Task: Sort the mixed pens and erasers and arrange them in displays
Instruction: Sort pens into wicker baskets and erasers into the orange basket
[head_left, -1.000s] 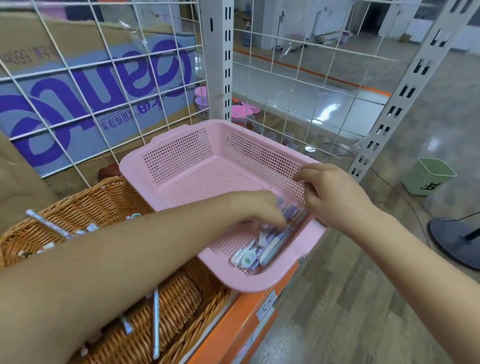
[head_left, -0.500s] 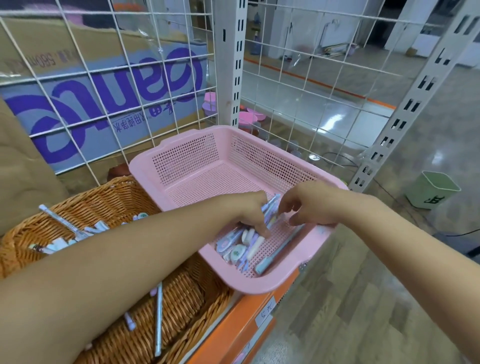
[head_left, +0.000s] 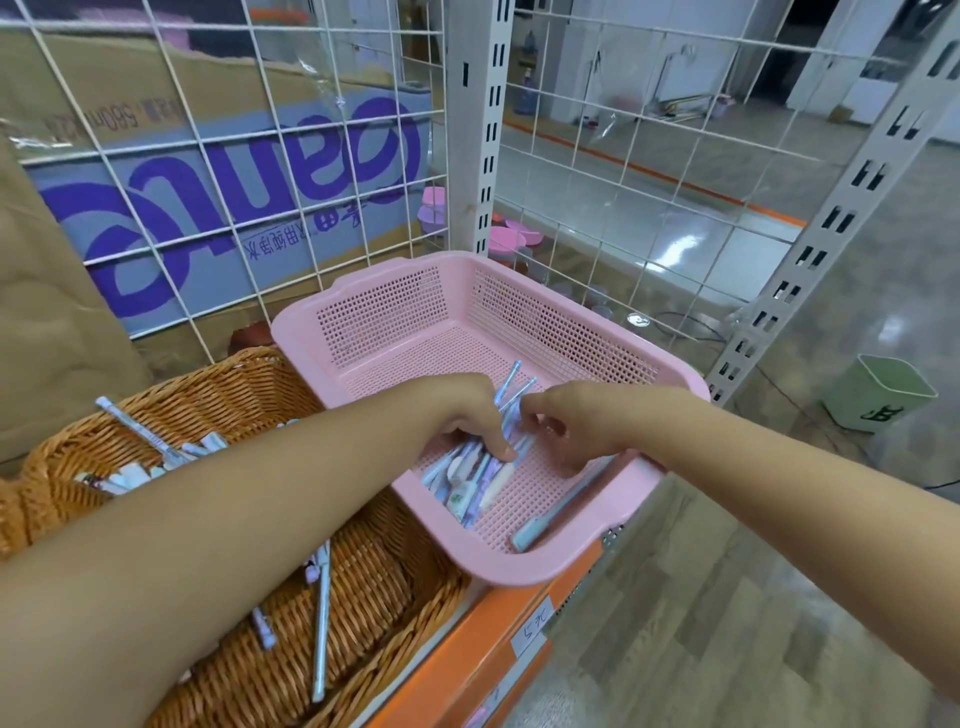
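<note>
In the middle of the frame the left hand (head_left: 467, 415) curls its fingers round a small bundle of pens (head_left: 511, 387), held over the pink basket (head_left: 395, 312). The right hand (head_left: 576, 421) is curled too, with its fingertips at the same bundle. Whether it really pinches it, the view does not tell. To sort well, the person should lift only the pens in one firm grip, leaving the mixed pile (head_left: 467, 488) undisturbed, and lay them in the wicker basket (head_left: 223, 384) at lower left.

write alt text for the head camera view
A left hand grips a bunch of pens inside a pink basket, the right hand touching them. A wicker basket holding more pens stands beside it on an orange shelf.
</note>
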